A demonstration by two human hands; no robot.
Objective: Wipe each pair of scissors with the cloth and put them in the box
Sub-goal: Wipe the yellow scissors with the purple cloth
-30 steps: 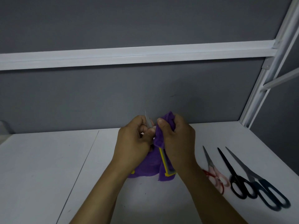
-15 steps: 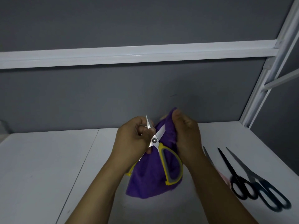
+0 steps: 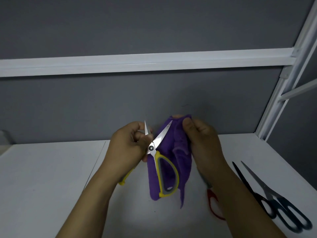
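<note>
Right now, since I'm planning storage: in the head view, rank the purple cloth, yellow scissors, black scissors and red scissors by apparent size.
1. purple cloth
2. yellow scissors and black scissors: alike; the yellow pair is held nearer.
Unranked: red scissors, mostly hidden.

Bare forearms (image 3: 96, 194), bare hands: left hand (image 3: 127, 145), right hand (image 3: 204, 143)

Scissors x4: yellow pair (image 3: 160, 170), red pair (image 3: 210, 196), black pair (image 3: 247, 184), dark blue pair (image 3: 257, 178); cloth (image 3: 180, 148) x1; hands x2: left hand (image 3: 127, 145), right hand (image 3: 204, 143)
</note>
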